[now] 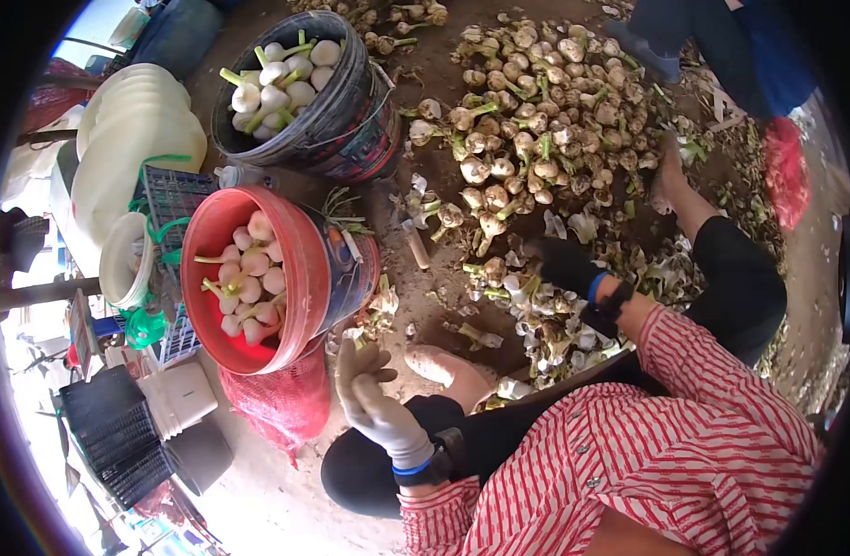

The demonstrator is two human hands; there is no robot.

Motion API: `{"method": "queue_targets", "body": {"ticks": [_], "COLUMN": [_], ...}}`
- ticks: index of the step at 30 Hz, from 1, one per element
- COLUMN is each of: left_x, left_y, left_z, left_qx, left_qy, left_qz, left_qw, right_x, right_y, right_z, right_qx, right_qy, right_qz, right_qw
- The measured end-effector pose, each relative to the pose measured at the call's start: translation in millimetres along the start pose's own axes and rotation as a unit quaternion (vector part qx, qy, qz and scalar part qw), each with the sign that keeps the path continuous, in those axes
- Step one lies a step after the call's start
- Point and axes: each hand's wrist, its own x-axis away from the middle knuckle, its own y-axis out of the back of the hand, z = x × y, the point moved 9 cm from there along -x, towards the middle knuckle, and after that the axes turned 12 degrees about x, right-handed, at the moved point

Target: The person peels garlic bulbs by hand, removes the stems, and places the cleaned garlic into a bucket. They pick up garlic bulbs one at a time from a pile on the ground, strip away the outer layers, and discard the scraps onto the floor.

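Observation:
My left hand point(374, 394), in a pale glove, is raised beside the pink bucket point(201, 320) with its fingers loosely bent and apart, nothing visible in them. Cleaned garlic bulbs point(251, 264) lie inside that bucket. My right hand point(568, 269), in a black glove, is low over loose garlic skins point(559, 338), at the near edge of a heap of untrimmed garlic bulbs point(545, 111). Its dark fingers blend together, so I cannot tell what they hold. A garlic bulb with a stalk point(491, 271) lies just left of its fingertips.
A dark bucket point(374, 134) of white garlic bulbs stands behind the pink one. A red mesh bag point(281, 408) sits beneath the pink bucket. Crates point(114, 435) and pale tubs point(179, 398) line the left side. Another person's leg point(721, 56) is at the upper right.

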Motion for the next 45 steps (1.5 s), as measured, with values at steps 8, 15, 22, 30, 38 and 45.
{"method": "queue_targets", "body": {"ticks": [8, 15, 22, 30, 38, 45], "left_x": [-25.4, 19.2, 31.0, 38.8, 50.1, 70.8], "left_y": [-55.9, -121.9, -183.7, -189.3, -172.7, -182.9], "left_z": [21.5, 139.9, 114.8, 32.2, 44.4, 76.4], "left_qx": [-0.055, 0.297, 0.190, 0.042, 0.054, 0.525], "left_qy": [-0.020, 0.352, 0.171, 0.054, 0.033, 0.402], "left_qz": [0.102, 0.120, 0.256, 0.358, 0.353, 0.223], "left_qw": [0.993, 0.879, 0.932, 0.931, 0.933, 0.717], "right_x": [-112.7, -92.5, -13.8, -5.6, 12.9, 20.2], "right_y": [-52.0, -14.3, 68.6, 112.6, 96.4, 111.1], "right_z": [36.0, -0.7, 57.8, 53.4, 50.1, 50.3], "right_qx": [0.486, -0.003, -0.224, -0.328, -0.390, -0.391], "right_qy": [0.117, -0.029, 0.105, -0.072, 0.026, -0.003], "right_qz": [-0.055, -0.010, -0.093, 0.041, 0.027, -0.078], "right_qw": [0.864, 1.000, 0.964, 0.941, 0.920, 0.917]}}
